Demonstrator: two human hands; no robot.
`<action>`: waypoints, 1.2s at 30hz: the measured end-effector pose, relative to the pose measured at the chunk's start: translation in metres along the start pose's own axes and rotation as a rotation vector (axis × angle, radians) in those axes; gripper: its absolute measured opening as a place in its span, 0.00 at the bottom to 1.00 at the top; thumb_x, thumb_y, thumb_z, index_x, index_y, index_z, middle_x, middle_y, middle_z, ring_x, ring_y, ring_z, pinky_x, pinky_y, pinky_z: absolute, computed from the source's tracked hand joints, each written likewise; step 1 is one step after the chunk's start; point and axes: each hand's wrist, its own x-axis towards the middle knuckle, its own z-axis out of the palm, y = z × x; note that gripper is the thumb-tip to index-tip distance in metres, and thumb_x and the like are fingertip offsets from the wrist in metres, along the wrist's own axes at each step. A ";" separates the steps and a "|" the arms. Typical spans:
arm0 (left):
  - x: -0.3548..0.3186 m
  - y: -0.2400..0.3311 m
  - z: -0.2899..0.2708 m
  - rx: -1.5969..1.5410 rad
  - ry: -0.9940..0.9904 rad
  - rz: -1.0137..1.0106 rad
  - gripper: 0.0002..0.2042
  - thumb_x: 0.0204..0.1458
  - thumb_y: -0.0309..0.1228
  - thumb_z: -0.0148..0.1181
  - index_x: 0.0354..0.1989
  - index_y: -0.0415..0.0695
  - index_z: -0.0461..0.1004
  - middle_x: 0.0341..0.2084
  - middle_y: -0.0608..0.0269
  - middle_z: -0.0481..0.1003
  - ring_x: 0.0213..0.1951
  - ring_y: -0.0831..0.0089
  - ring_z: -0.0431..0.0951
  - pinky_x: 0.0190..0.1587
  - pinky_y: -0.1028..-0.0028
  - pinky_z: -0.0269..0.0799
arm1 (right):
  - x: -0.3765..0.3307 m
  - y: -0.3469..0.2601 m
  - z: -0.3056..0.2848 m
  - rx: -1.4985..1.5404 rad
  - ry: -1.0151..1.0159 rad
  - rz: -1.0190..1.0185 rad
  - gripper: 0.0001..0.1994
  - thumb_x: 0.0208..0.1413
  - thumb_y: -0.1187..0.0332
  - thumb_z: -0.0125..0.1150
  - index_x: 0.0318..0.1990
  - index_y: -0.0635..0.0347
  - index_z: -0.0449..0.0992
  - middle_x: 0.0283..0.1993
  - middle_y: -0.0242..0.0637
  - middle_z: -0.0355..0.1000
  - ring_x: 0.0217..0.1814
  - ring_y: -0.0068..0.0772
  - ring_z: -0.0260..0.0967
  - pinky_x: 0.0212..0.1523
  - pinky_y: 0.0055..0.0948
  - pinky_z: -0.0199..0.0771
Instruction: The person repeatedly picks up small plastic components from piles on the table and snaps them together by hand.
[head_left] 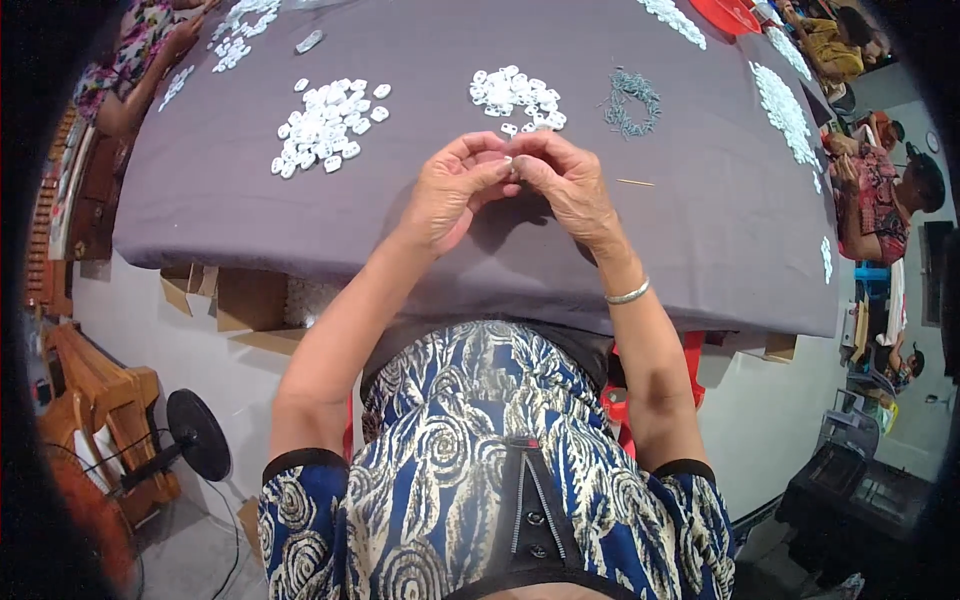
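Observation:
My left hand [455, 190] and my right hand [570, 185] meet above the table, thumbs and forefingers pinched together. Between the fingertips shows a bit of a small white piece [509, 166], mostly hidden by the fingers. Just beyond the hands lies a heap of small white plastic pieces with dark holes [513, 90]. A larger heap of similar white pieces [325, 125] spreads to the left. Right of the middle heap is a loose ring of thin grey pins or screws [632, 103]. A thin yellowish stick [636, 183] rests to the right of my right hand.
A grey-brown cloth covers the table [250, 215]. More white pieces [785, 115] lie along its right side, near a red basin [728, 14]. Other people sit at the left and right edges. Cardboard boxes [250, 298] stand underneath, and a black fan [198, 435] at lower left.

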 end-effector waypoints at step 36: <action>-0.004 0.007 0.007 0.427 0.067 0.237 0.13 0.51 0.21 0.60 0.46 0.36 0.69 0.31 0.62 0.75 0.33 0.79 0.76 0.37 0.80 0.75 | -0.003 -0.005 0.002 0.020 0.034 0.158 0.06 0.59 0.70 0.56 0.36 0.63 0.74 0.26 0.26 0.67 0.21 0.10 0.58 0.17 0.12 0.58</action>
